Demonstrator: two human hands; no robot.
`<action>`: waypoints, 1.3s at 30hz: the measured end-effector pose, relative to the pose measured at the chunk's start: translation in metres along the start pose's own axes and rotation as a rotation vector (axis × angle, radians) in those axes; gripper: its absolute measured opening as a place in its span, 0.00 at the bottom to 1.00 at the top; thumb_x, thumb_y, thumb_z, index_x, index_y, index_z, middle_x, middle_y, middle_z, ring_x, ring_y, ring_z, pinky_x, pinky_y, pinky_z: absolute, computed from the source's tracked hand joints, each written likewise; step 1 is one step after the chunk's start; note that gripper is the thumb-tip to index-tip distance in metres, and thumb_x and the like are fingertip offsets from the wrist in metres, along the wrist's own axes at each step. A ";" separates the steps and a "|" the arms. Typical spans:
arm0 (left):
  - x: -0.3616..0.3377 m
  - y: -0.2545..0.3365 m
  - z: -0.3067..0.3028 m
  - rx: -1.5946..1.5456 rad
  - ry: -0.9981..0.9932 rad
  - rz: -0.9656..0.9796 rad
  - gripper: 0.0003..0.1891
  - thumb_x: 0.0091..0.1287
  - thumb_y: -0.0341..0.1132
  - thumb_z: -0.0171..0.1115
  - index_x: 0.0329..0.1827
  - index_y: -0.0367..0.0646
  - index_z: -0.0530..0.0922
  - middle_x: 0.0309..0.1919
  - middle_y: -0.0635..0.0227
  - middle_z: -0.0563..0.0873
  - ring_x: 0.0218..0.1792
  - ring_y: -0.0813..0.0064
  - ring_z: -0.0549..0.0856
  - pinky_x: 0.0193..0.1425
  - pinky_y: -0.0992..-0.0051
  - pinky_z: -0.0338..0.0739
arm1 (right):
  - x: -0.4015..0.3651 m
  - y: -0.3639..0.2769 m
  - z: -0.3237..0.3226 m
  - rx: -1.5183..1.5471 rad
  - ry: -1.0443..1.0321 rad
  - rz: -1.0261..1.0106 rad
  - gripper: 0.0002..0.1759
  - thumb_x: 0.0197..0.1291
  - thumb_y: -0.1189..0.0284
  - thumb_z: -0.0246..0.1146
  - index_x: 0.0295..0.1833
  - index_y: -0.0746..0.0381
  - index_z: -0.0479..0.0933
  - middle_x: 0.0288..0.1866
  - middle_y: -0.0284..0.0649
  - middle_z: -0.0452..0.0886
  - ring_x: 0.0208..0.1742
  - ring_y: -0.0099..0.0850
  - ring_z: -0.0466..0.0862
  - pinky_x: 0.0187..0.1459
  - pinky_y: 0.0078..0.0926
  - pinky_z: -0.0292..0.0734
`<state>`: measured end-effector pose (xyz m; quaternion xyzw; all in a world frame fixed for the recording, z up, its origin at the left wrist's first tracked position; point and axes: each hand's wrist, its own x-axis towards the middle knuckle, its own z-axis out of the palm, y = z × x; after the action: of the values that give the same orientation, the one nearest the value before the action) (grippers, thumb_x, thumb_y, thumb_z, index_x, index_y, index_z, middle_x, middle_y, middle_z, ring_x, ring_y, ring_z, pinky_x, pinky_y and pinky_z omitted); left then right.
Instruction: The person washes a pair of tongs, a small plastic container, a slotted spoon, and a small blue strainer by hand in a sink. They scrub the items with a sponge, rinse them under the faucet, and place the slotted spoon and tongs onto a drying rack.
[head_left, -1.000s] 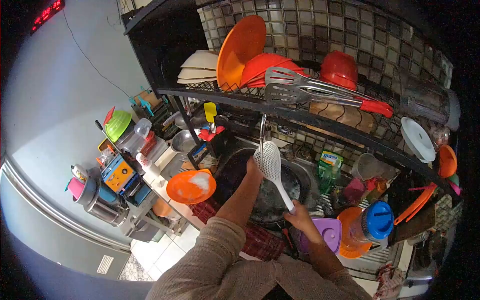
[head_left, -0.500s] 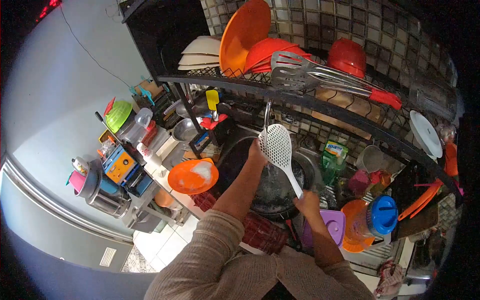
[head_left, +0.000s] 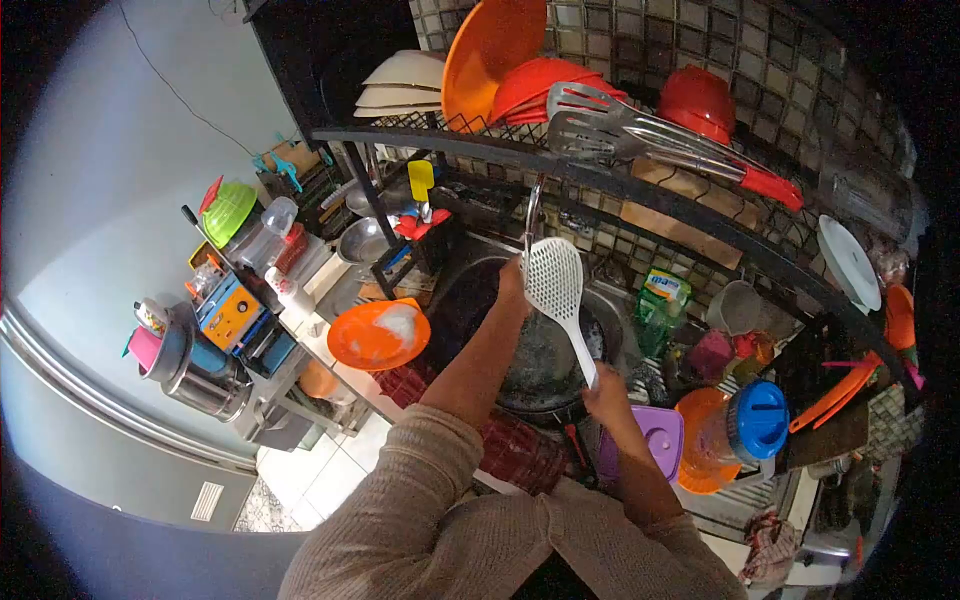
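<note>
A white plastic skimmer [head_left: 553, 278] with a perforated head is held over the sink, its head just below the faucet [head_left: 533, 205]. My right hand [head_left: 606, 393] is closed round the lower end of its handle. At the left edge of the perforated head, my left hand [head_left: 512, 284] grips it, with most of the fingers hidden behind the skimmer. Beneath the hands, a dark round pan [head_left: 548, 385] with cloudy water sits in the sink. An orange plate [head_left: 375, 345] with white suds rests left of the sink.
Overhead, a black dish rack [head_left: 450, 140] bears bowls, an orange plate and metal spatulas. Right of the sink stand a green dish soap pouch [head_left: 662, 305], a purple lid [head_left: 655, 440] and a blue-lidded jug [head_left: 755, 425]. A yellow spatula [head_left: 421, 180] stands at back left.
The skimmer stays in both hands at nearly the same place, its handle end slightly higher. The whole view has shifted a little.
</note>
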<state>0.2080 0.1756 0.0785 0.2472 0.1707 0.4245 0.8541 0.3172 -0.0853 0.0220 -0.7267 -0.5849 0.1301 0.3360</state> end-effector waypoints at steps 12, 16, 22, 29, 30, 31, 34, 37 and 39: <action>-0.049 0.037 0.031 -0.102 -0.104 -0.132 0.33 0.67 0.57 0.46 0.64 0.37 0.64 0.56 0.51 0.75 0.54 0.54 0.76 0.57 0.52 0.70 | -0.018 -0.031 -0.050 -0.206 0.115 0.036 0.24 0.63 0.59 0.53 0.66 0.44 0.65 0.33 0.51 0.78 0.29 0.49 0.80 0.29 0.44 0.74; -0.021 0.022 -0.008 -0.008 -0.021 -0.082 0.21 0.71 0.42 0.47 0.61 0.37 0.69 0.52 0.58 0.79 0.47 0.62 0.81 0.48 0.61 0.78 | -0.023 -0.030 -0.063 -0.170 0.162 -0.036 0.23 0.61 0.64 0.56 0.64 0.48 0.68 0.34 0.49 0.79 0.30 0.46 0.80 0.33 0.40 0.75; 0.001 0.007 -0.040 0.303 0.414 0.245 0.22 0.69 0.45 0.52 0.59 0.38 0.71 0.55 0.59 0.76 0.52 0.63 0.78 0.52 0.64 0.73 | -0.030 -0.034 -0.037 0.297 0.058 0.042 0.24 0.59 0.72 0.59 0.63 0.57 0.68 0.35 0.46 0.80 0.25 0.35 0.81 0.26 0.30 0.75; -0.022 -0.038 -0.035 0.023 0.339 0.428 0.29 0.72 0.51 0.42 0.70 0.46 0.55 0.63 0.56 0.67 0.56 0.60 0.74 0.59 0.68 0.70 | -0.019 -0.054 -0.016 0.523 0.063 0.076 0.25 0.60 0.78 0.59 0.63 0.54 0.69 0.39 0.46 0.79 0.24 0.27 0.79 0.24 0.26 0.74; -0.020 -0.046 -0.038 0.211 0.310 0.418 0.37 0.68 0.60 0.43 0.74 0.52 0.45 0.65 0.54 0.62 0.57 0.60 0.73 0.60 0.61 0.69 | -0.015 -0.049 -0.011 0.481 0.131 0.028 0.25 0.60 0.78 0.58 0.63 0.53 0.69 0.39 0.46 0.79 0.27 0.29 0.79 0.29 0.27 0.74; -0.035 -0.041 -0.018 0.209 0.311 0.422 0.37 0.68 0.60 0.43 0.74 0.52 0.45 0.65 0.54 0.62 0.57 0.60 0.73 0.60 0.61 0.69 | -0.012 -0.046 -0.010 0.441 0.197 -0.021 0.24 0.60 0.77 0.58 0.63 0.52 0.70 0.39 0.47 0.78 0.30 0.31 0.79 0.33 0.28 0.74; -0.065 -0.013 0.022 -0.028 0.279 -0.011 0.50 0.54 0.78 0.36 0.72 0.52 0.51 0.61 0.54 0.68 0.55 0.55 0.74 0.53 0.38 0.65 | -0.005 -0.042 -0.022 0.311 0.186 -0.077 0.24 0.61 0.77 0.56 0.62 0.48 0.71 0.36 0.46 0.74 0.33 0.35 0.76 0.39 0.29 0.72; -0.064 -0.006 0.016 -0.113 -0.056 0.071 0.52 0.47 0.80 0.44 0.67 0.50 0.59 0.57 0.53 0.71 0.43 0.46 0.79 0.46 0.43 0.75 | -0.005 -0.054 -0.032 0.218 0.141 -0.028 0.26 0.59 0.79 0.56 0.62 0.46 0.72 0.35 0.45 0.72 0.34 0.38 0.75 0.39 0.29 0.71; -0.053 -0.019 0.014 -0.202 -0.129 0.102 0.45 0.55 0.76 0.40 0.65 0.49 0.62 0.55 0.55 0.72 0.42 0.48 0.79 0.48 0.48 0.75 | 0.014 -0.061 -0.026 0.219 0.163 -0.067 0.27 0.57 0.80 0.56 0.62 0.46 0.72 0.35 0.45 0.71 0.35 0.39 0.75 0.39 0.30 0.71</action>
<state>0.1960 0.1194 0.0833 0.1951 0.0591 0.4656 0.8612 0.2895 -0.0758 0.0831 -0.6739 -0.5618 0.1226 0.4639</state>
